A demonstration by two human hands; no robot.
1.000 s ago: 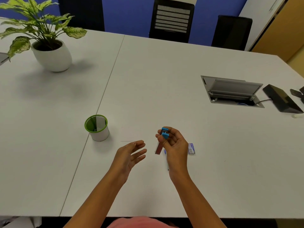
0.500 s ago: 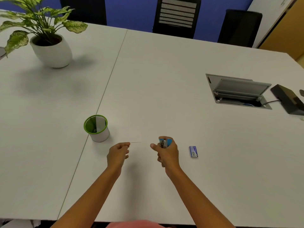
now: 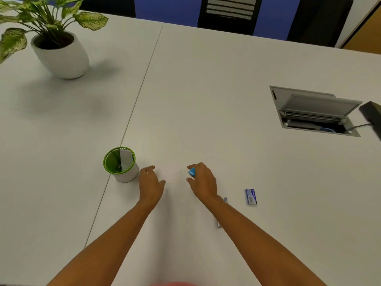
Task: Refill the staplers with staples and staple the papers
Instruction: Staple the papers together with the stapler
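Observation:
My right hand (image 3: 203, 182) is closed around a small blue stapler (image 3: 192, 172), only its blue end showing between thumb and fingers. A white sheet of paper (image 3: 172, 175) lies flat on the white table, hard to tell apart from it; its near edge shows as a thin line between my hands. My left hand (image 3: 150, 182) rests palm down at the paper's left side, fingers bent, holding nothing that I can see. A small blue staple box (image 3: 251, 196) lies to the right of my right wrist.
A green-rimmed white cup (image 3: 121, 165) with a white card inside stands left of my left hand. A potted plant (image 3: 59, 52) sits at the far left. An open cable hatch (image 3: 313, 112) lies at the right. A small metal and blue item (image 3: 221, 211) peeks from under my right forearm.
Both hands have moved forward and down to the paper. The stapler, held upright and open a second ago, is now closed inside my right hand. My left hand turned palm down.

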